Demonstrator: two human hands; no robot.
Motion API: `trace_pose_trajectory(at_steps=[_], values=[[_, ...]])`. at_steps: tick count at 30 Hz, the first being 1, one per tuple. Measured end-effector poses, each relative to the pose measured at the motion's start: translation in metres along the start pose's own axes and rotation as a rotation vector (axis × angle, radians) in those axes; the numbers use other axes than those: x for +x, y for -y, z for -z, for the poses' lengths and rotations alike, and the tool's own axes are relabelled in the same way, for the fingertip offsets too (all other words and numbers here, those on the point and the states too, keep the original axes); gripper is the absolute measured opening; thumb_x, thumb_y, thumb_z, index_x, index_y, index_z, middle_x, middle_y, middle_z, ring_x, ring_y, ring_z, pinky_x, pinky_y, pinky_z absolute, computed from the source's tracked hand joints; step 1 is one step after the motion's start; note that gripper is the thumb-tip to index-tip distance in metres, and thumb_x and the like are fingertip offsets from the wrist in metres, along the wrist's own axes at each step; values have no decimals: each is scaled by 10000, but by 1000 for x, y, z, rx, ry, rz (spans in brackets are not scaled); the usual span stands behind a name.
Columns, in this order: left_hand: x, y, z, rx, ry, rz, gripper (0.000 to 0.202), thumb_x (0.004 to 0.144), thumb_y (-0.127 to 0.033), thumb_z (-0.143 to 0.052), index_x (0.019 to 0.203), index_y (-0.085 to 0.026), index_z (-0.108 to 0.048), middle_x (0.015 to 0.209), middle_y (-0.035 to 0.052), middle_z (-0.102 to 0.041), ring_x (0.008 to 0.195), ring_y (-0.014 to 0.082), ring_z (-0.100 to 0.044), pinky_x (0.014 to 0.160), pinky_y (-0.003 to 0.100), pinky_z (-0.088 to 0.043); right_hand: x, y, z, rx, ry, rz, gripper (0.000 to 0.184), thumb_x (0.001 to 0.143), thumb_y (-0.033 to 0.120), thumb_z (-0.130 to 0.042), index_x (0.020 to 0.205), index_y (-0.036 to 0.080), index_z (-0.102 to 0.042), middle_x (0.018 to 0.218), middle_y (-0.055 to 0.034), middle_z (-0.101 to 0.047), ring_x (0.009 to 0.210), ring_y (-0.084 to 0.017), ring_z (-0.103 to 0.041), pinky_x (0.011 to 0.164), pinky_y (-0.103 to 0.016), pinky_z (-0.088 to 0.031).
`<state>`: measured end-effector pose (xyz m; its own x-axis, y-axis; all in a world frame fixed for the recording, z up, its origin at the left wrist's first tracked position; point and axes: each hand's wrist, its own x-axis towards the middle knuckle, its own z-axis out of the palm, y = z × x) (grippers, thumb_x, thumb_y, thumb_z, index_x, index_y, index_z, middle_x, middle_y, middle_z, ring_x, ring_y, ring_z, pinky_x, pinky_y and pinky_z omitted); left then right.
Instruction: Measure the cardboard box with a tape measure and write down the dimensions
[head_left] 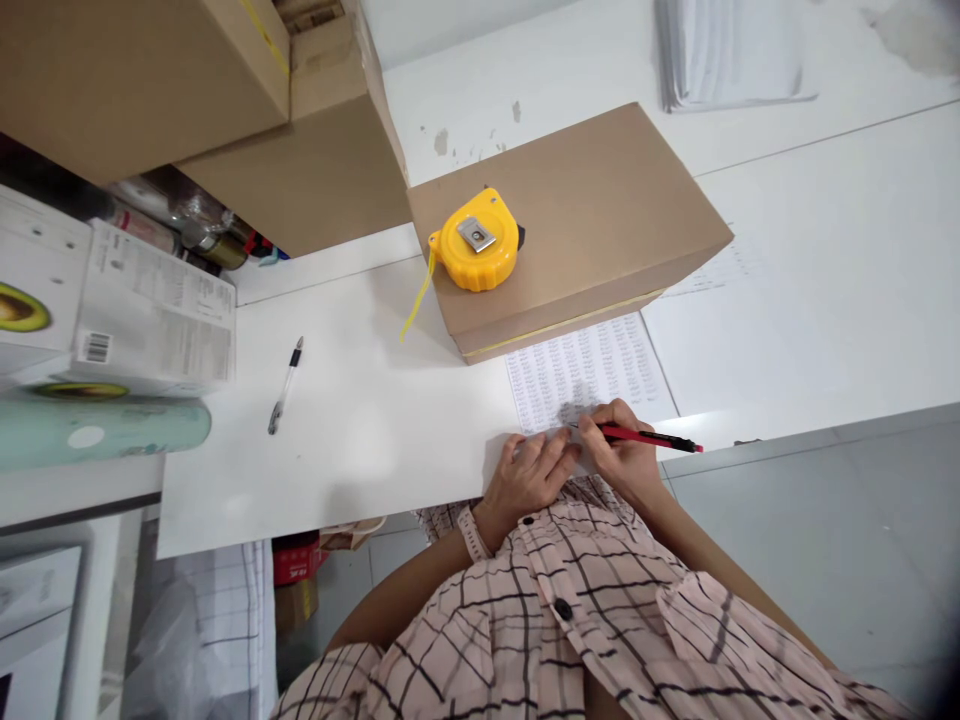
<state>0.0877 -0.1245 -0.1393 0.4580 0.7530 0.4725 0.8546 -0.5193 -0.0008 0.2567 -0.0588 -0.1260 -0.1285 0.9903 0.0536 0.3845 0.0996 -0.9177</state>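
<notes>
My right hand (619, 450) grips a slim red-and-black pen (649, 436), its tip down at the lower edge of a paper sheet (592, 370). Rows of small handwriting or print, too fine to read, cover this sheet. Lying flat, my left hand (529, 472) rests at the sheet's lower edge close to the pen tip, fingers stretched out. The sheet's upper part is hidden beneath a closed brown cardboard box (585, 210). On top of that box sits a yellow tape measure (480, 240) with a metal clip and a yellow strap.
A clear pen with black grip (286, 385) lies left on the white table (360, 400). Large cartons (315, 160), avocado-printed boxes (157, 300) and a mint-green cylinder (112, 432) crowd the left side. A stack of papers (731, 55) lies at the back right.
</notes>
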Motion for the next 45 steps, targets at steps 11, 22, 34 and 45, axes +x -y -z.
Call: trace_pose_trajectory(at_steps=[11,22,34,45], values=[[5,0,5,37,-37,5,254,991,-258,-585,1191,-213,-736,1390,80,-678,1055,221,-639,917,395,-450,1,3,0,-46,-37,1,293,944,356,-630,736,243,-456,603,47,-506,538,-122,-451,542,-284,-384],[1,0,1,-18,6,14,270,989,-235,-592,1228,-216,-716,1385,87,-680,1059,217,-667,940,390,-456,1,7,0,-31,-41,-30,321,946,392,-608,719,252,-429,588,44,-482,548,-135,-438,556,-305,-390],[3,1,2,18,-22,0,262,993,-244,-581,1212,-220,-723,1391,85,-678,1066,221,-648,937,391,-455,1,3,-1,-28,-40,-29,320,941,367,-617,713,249,-425,578,54,-455,539,-129,-412,560,-302,-368],[-2,1,-3,-32,39,4,304,1014,-354,-551,1233,-224,-716,1403,81,-663,1059,236,-637,933,413,-458,15,-5,25,-131,-387,-60,173,966,399,-598,1034,240,-612,883,-40,-700,726,-190,-643,672,-334,-494]])
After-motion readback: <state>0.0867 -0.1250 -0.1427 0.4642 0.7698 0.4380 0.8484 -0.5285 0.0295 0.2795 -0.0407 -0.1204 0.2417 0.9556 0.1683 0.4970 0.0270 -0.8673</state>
